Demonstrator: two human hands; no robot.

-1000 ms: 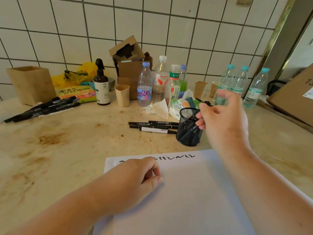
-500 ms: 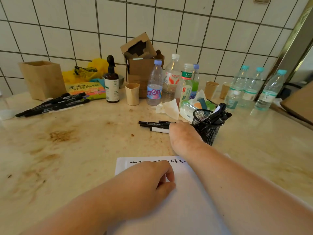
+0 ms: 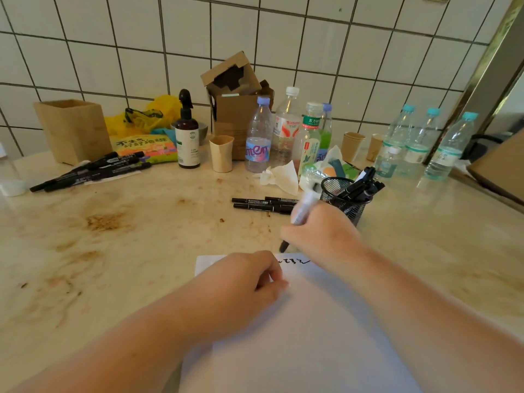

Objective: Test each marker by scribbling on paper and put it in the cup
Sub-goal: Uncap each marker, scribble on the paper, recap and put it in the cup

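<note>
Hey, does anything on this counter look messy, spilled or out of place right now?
Yes. Brown stains blotch the counter on the left, like dried spills. A crumpled tissue lies loose beside the mesh cup. At the back, a cardboard box stands torn open, its flap tilted.

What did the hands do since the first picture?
The right hand let a marker go into the mesh cup, moved left to the loose markers, took hold of a white marker and brought it toward the paper. The left hand stayed on the paper; the cup stayed put.
</note>
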